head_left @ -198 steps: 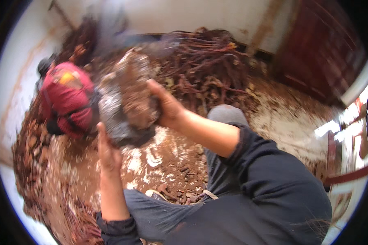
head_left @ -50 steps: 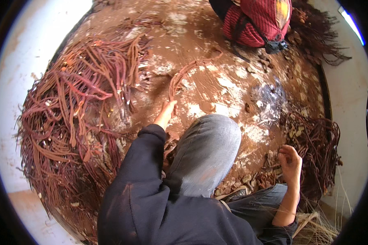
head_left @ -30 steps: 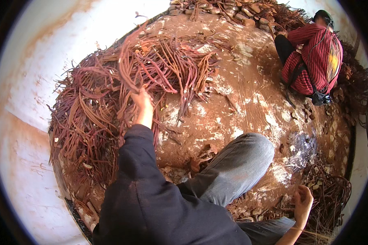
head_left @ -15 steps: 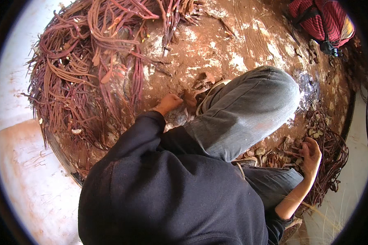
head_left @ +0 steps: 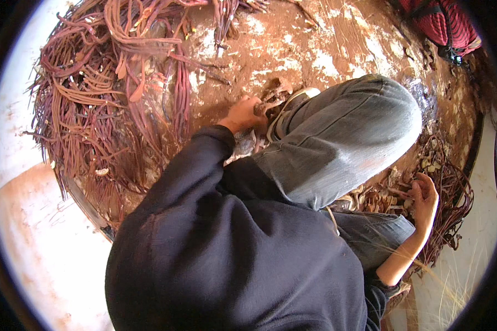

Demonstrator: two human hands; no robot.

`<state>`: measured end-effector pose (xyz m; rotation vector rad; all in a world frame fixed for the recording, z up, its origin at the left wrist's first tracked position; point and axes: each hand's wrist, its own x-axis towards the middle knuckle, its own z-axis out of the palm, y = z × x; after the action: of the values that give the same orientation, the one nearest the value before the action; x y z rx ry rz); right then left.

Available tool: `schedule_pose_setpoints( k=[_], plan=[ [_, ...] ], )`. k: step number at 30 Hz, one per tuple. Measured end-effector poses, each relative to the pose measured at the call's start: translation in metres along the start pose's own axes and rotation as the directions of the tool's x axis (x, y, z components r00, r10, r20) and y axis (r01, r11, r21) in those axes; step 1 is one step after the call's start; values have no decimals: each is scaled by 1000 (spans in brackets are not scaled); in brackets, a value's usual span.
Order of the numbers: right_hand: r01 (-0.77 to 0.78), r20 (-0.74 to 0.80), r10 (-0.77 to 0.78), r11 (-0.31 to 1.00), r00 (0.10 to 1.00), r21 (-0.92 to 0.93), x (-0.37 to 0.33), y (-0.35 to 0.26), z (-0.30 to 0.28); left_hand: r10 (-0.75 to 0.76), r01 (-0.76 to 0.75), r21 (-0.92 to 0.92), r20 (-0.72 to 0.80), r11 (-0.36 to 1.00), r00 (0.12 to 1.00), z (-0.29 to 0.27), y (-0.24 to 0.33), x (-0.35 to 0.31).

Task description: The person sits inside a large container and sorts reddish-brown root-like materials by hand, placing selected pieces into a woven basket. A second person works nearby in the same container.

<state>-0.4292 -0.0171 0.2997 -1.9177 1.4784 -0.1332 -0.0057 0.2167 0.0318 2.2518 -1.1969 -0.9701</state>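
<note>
My left hand [head_left: 243, 115] is closed beside my shoe [head_left: 298, 99]. Its fingers are curled against a clump of brown, crumpled pieces [head_left: 277, 91]; what lies inside the grip is hidden. Over on the right, my right hand [head_left: 423, 199] hangs with loosely bent fingers apart, and nothing shows in it. Its fingertips are at a heap of small brown and pale pieces [head_left: 386, 197]. Dark, thin tangled stems [head_left: 453, 201] lie next to that hand. My bent leg in grey jeans [head_left: 342, 138] rises between the two hands.
A large pile of long reddish-brown stems [head_left: 94, 110] covers the left side of the round, soil-smeared surface [head_left: 326, 63]. A red and black bag [head_left: 450, 27] sits at the far right. White flooring [head_left: 33, 248] surrounds the surface, and dry grass stalks [head_left: 447, 292] show at lower right.
My left hand has moved forward and slightly right, up to the brown clump by my shoe. My raised knee has shifted a little right; the right hand stays by the heap.
</note>
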Motion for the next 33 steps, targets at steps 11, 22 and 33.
schedule_pose_setpoints(
  k=[11,22,33],
  plan=[
    [-31,83,36,998,996,-51,5,10,-3,38,-155,429,270,890,962,-28,-50,-101],
    [78,-50,-76,996,996,50,-2,-4,18,-160,112,267,163,957,974,-52,-15,-79],
    [69,-655,28,990,755,122,-10,24,-38,485,-647,-152,-541,747,687,-175,208,127]
  ],
)
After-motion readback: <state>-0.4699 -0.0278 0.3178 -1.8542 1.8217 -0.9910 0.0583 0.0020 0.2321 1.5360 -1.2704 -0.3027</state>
